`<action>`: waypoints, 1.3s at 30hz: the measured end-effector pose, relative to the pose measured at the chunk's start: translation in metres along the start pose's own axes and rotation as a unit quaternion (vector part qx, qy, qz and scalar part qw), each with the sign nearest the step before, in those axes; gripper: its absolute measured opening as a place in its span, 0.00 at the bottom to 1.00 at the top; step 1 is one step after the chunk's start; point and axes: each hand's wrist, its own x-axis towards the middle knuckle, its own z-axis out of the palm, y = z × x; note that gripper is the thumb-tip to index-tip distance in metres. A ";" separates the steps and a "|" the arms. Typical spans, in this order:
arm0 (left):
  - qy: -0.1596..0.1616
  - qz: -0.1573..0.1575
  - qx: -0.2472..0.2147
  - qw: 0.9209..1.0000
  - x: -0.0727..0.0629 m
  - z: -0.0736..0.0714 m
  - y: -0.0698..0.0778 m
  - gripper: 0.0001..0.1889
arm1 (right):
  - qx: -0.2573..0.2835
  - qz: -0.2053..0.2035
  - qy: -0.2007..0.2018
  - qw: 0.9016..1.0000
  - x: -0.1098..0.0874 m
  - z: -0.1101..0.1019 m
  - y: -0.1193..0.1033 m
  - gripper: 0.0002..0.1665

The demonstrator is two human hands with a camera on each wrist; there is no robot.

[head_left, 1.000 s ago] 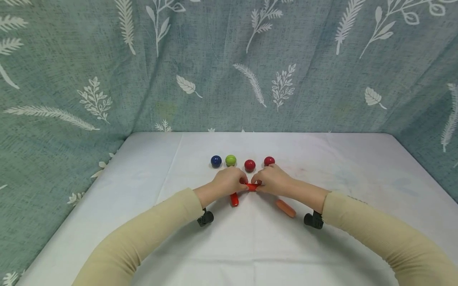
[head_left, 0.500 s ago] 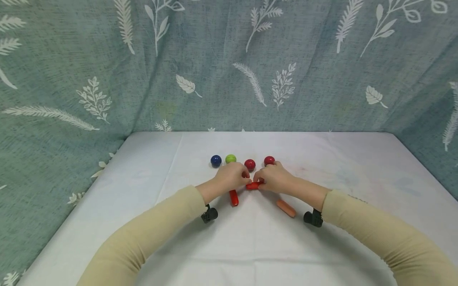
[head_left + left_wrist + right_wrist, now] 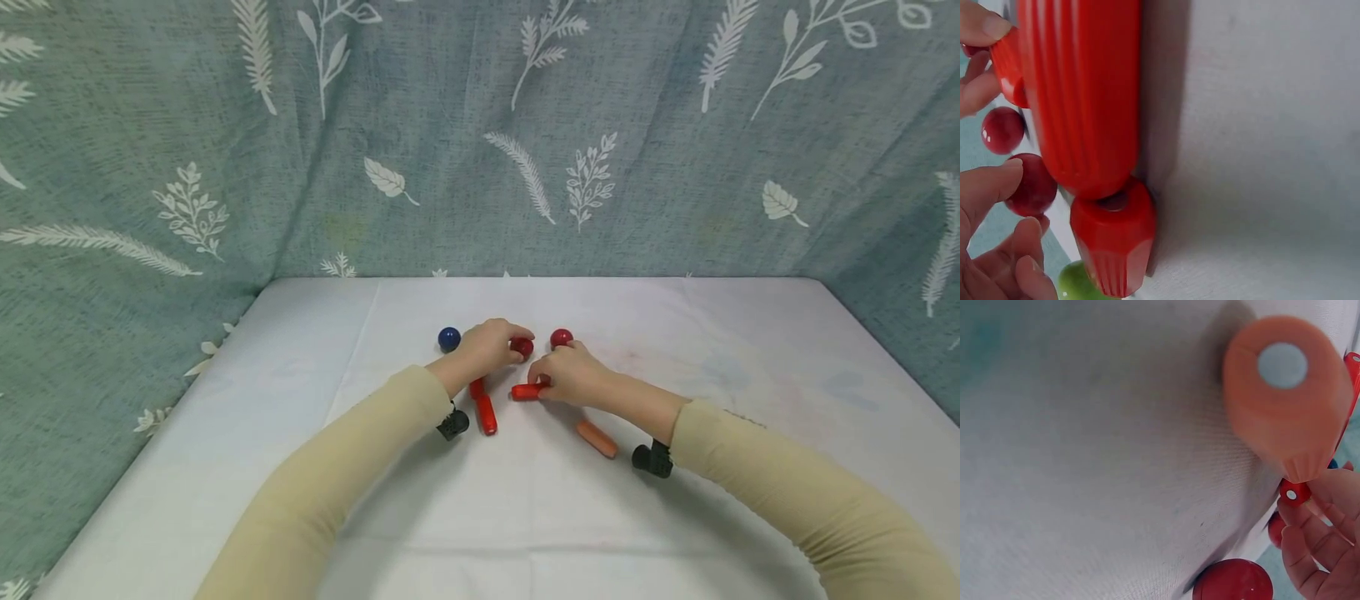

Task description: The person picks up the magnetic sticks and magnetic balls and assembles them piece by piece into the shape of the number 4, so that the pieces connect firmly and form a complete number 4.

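My left hand (image 3: 489, 346) pinches a red ball (image 3: 1034, 186) between thumb and fingers; in the left wrist view the thumb lies on its side. My right hand (image 3: 576, 375) holds a short red ribbed stick (image 3: 527, 392) by its right end, lying sideways on the white cloth. A second red ball (image 3: 561, 337) sits just beyond the right hand. Below the left wrist lies another red ribbed piece (image 3: 487, 414), its far end meeting a faceted red tip (image 3: 1113, 240). A green ball (image 3: 1077, 282) shows in the left wrist view; the left hand hides it from the head view.
A dark blue ball (image 3: 449, 339) rests left of the left hand. An orange stick (image 3: 597, 438) with a pale round end lies under the right forearm. White cloth (image 3: 420, 533) covers the table; a leaf-patterned curtain (image 3: 450, 217) hangs behind and at the sides.
My left hand has let go of the red stick and moved up to the red ball. My right hand still holds the stick, almost unmoved.
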 end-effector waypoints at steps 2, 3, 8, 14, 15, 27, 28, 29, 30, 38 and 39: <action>0.004 0.002 -0.002 1.000 0.001 0.001 -0.001 0.20 | 0.001 0.002 -0.002 1.000 0.000 0.000 0.000 0.09; 0.007 0.003 -0.004 1.000 0.001 0.001 -0.001 0.20 | -0.001 0.003 -0.002 1.000 0.000 0.000 -0.001 0.09; 0.010 -0.003 -0.007 1.000 -0.001 -0.001 -0.003 0.18 | -0.011 0.002 0.000 1.000 -0.001 0.000 -0.001 0.08; -0.008 -0.014 -0.016 1.000 -0.008 -0.004 -0.011 0.18 | -0.045 -0.022 0.001 0.999 -0.002 0.000 -0.001 0.10; -0.011 -0.013 -0.018 1.000 -0.009 -0.004 -0.012 0.18 | -0.054 -0.027 -0.001 0.998 -0.002 0.001 0.000 0.10; -0.029 -0.006 -0.044 0.999 -0.023 -0.005 -0.027 0.17 | -0.082 -0.061 0.011 0.995 -0.002 0.001 0.001 0.10; -0.027 -0.003 -0.044 0.999 -0.024 -0.005 -0.028 0.17 | -0.082 -0.061 0.015 0.995 -0.002 0.000 0.001 0.10; -0.025 -0.001 -0.047 0.999 -0.026 -0.005 -0.028 0.17 | -0.080 -0.060 0.018 0.995 -0.003 -0.001 0.001 0.10; -0.023 0.001 -0.048 0.999 -0.027 -0.005 -0.028 0.17 | -0.079 -0.058 0.021 0.995 -0.003 -0.002 0.002 0.10; -0.027 0.008 -0.067 0.997 -0.036 -0.003 -0.026 0.16 | -0.068 -0.035 0.023 0.997 -0.001 -0.005 0.006 0.10; -0.028 0.010 -0.067 0.997 -0.037 -0.003 -0.026 0.16 | -0.066 -0.033 0.022 0.997 -0.001 -0.005 0.006 0.10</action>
